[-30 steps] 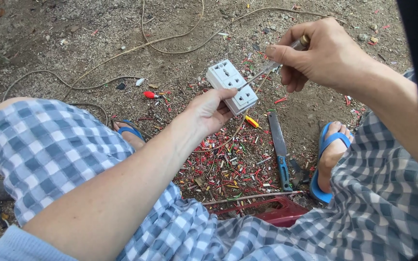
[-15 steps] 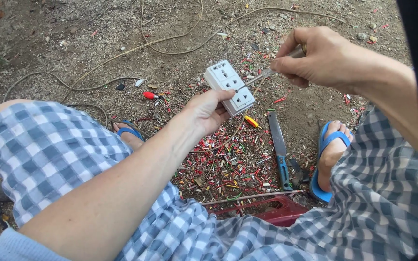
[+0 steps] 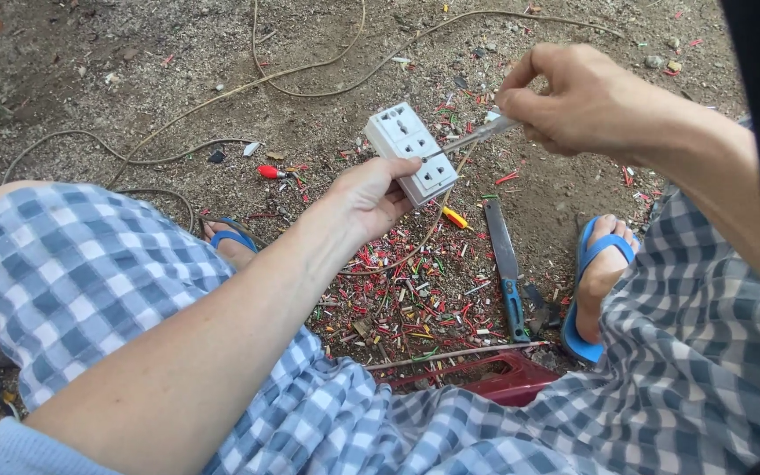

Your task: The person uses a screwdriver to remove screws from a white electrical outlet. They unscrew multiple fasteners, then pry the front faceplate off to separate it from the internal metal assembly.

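Blue-white checked trousers (image 3: 90,281), blue flip-flops (image 3: 584,255), bare forearms.

Centre: the socket block (image 3: 412,153) sits in the left hand (image 3: 369,198), above the litter of wire scraps (image 3: 406,295) on the ground (image 3: 90,79). To its right, the right hand (image 3: 587,101) holds a screwdriver (image 3: 472,136) whose tip touches the block. Below, a knife (image 3: 505,264) lies between the two sandalled feet, nearer the right foot (image 3: 598,281). Cables (image 3: 310,84) run behind.
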